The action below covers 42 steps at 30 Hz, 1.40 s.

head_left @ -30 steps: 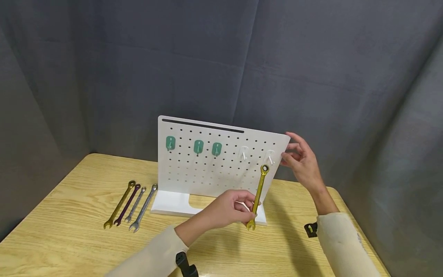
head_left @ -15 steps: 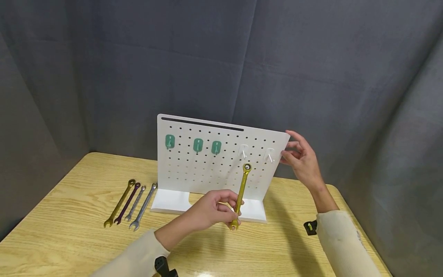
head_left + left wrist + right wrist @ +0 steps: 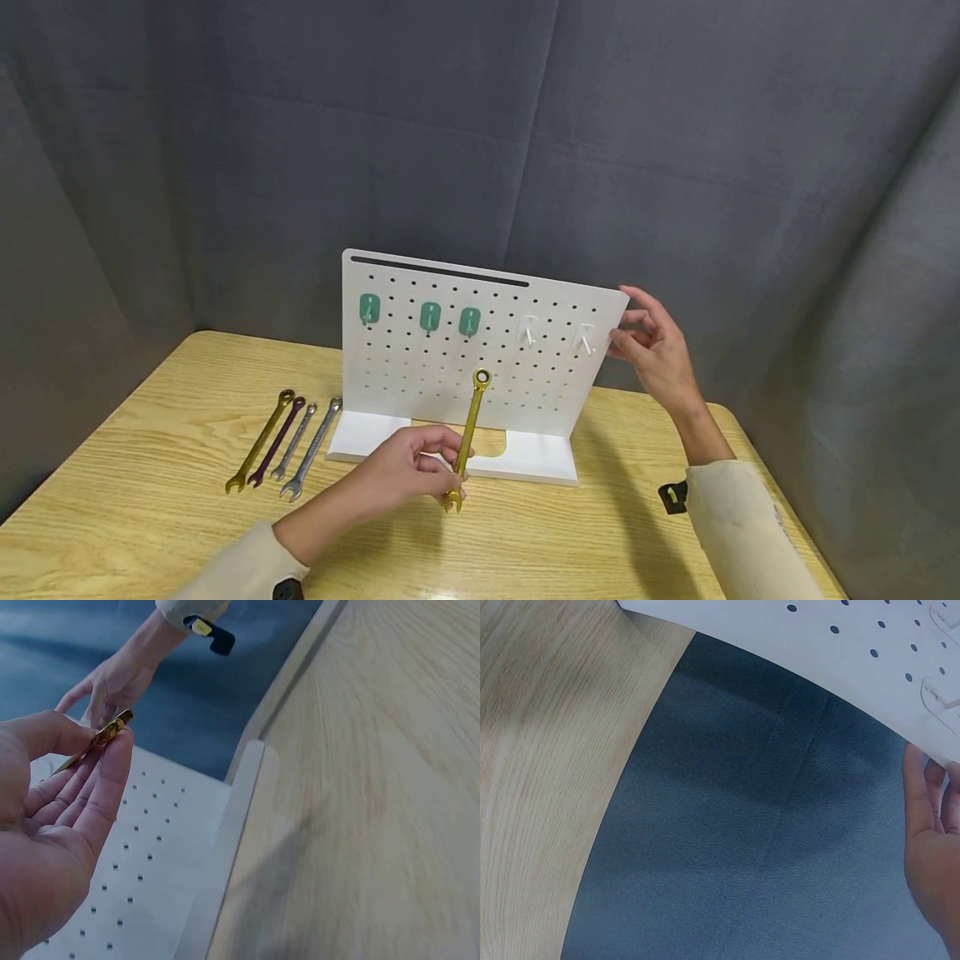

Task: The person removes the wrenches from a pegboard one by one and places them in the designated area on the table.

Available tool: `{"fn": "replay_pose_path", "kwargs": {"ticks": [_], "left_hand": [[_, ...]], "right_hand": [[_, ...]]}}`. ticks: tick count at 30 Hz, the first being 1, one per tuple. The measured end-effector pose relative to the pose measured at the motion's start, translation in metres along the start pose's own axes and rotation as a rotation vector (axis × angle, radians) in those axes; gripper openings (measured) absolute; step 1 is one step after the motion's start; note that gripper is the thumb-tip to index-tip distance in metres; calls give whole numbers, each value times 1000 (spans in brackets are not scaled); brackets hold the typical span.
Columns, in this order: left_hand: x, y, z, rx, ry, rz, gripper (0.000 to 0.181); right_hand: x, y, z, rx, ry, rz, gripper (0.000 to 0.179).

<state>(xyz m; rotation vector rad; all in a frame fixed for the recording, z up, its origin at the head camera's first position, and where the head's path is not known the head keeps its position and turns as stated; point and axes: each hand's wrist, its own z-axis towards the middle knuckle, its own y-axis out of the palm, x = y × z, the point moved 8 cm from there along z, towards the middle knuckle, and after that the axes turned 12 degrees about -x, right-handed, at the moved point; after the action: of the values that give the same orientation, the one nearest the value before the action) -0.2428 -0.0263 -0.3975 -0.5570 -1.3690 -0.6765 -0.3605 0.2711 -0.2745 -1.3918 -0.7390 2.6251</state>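
My left hand (image 3: 412, 467) pinches a gold combination wrench (image 3: 470, 425) near its open end, between thumb and fingers. The wrench stands nearly upright, ring end up, in front of a white pegboard (image 3: 450, 383). In the left wrist view, thumb and fingertips meet on the wrench (image 3: 112, 729). My right hand (image 3: 656, 354) holds the pegboard's right edge, thumb in front and fingers reaching behind it. The right wrist view shows the fingers of that hand (image 3: 934, 825) at the board's edge. Three green hooks (image 3: 430, 317) and two clear hooks (image 3: 528, 332) sit on the board, all bare.
Left of the pegboard, a second gold wrench (image 3: 258, 442), a purple wrench (image 3: 276, 442) and two silver wrenches (image 3: 311, 450) lie side by side on the wooden table (image 3: 150, 500). A grey curtain (image 3: 375, 150) hangs behind the table and along its sides.
My left hand has moved left across the front of the pegboard, from below the rightmost clear hook to near the board's middle, with the gold wrench still pinched. The right hand has stayed put.
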Motion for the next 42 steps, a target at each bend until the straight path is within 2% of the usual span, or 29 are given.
{"fn": "replay_pose_path", "kwargs": {"ticks": [3, 10, 15, 21, 30, 36, 42], "left_hand": [[-4, -7, -11, 27, -26, 10, 36], [-7, -16, -36, 46, -54, 65, 36], [-13, -31, -57, 70, -74, 78, 37], [-17, -52, -81, 133, -67, 75, 39], [-17, -95, -122, 267, -91, 148, 39], [-17, -122, -145, 364, -130, 192, 43], [-17, -143, -163, 436, -166, 231, 43]], "right_hand": [[1, 1, 0, -2, -3, -1, 67], [1, 0, -1, 1, -3, 6, 67], [2, 2, -2, -4, 0, -8, 68], [3, 1, -3, -7, -10, -14, 66], [2, 0, -2, -15, -26, -7, 66], [2, 0, -2, -14, -23, 17, 64], [4, -1, -2, -4, -24, 71, 65]]}}
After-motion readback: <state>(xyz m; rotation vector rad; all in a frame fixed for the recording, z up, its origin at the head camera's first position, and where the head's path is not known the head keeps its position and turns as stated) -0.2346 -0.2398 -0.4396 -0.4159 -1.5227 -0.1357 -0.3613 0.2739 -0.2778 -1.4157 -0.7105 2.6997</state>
